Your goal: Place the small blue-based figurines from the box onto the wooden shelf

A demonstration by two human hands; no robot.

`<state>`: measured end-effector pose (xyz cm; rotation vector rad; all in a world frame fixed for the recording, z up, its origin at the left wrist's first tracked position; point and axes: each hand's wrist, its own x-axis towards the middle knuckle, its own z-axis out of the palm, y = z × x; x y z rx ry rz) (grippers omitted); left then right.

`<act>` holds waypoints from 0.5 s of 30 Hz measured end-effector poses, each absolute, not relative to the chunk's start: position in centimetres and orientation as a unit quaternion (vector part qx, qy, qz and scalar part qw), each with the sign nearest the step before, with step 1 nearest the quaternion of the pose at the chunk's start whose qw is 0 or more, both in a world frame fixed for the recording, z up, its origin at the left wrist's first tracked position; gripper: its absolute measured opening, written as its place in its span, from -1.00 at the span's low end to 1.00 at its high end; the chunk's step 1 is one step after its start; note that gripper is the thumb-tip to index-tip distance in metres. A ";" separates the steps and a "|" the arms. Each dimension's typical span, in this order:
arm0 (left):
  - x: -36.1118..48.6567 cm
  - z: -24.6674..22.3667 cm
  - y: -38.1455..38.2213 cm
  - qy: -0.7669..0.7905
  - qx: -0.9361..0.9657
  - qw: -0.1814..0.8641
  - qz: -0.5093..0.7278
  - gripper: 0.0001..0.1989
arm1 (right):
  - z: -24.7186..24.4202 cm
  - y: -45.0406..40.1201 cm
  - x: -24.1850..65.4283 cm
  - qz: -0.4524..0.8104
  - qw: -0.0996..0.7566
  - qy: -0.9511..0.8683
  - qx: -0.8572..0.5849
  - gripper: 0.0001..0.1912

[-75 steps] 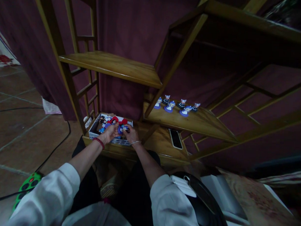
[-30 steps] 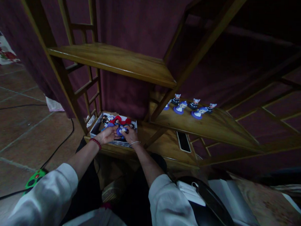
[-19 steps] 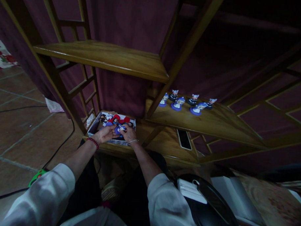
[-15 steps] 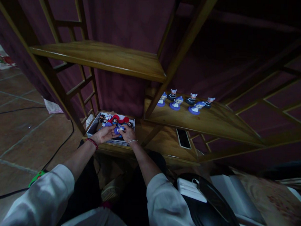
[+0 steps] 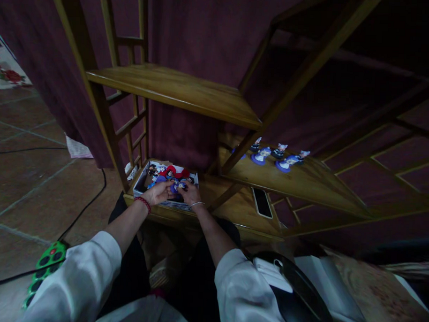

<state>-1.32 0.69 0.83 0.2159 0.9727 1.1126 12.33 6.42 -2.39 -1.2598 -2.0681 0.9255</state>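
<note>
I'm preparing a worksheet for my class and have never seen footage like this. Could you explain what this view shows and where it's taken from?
There's no machine: a person works bare-handed, and a camera worn on the head looks forward and down. The left hand and right hand together hold a purple-based figurine over a box containing other small figurines. To the right, two rows of standing figurines are on a wooden shelf, and what looks like a phone lies on the board below.

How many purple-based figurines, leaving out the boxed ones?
4: held figurine, between left hand and right hand; on the shelf: middle figurine, right figurine, left figurine mostly behind a post; others possibly hidden.
</note>
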 end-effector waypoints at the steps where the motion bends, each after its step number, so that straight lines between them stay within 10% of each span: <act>1: -1.3 0.8 0.7 0.438 0.096 0.735 0.509 -0.85 | -2.4 6.4 12.4 0.344 0.272 -0.767 -0.468 -0.75; 15: -1.3 1.4 0.3 0.445 0.106 0.739 0.495 -0.79 | -1.5 6.3 12.9 0.328 0.251 -0.785 -0.462 -0.73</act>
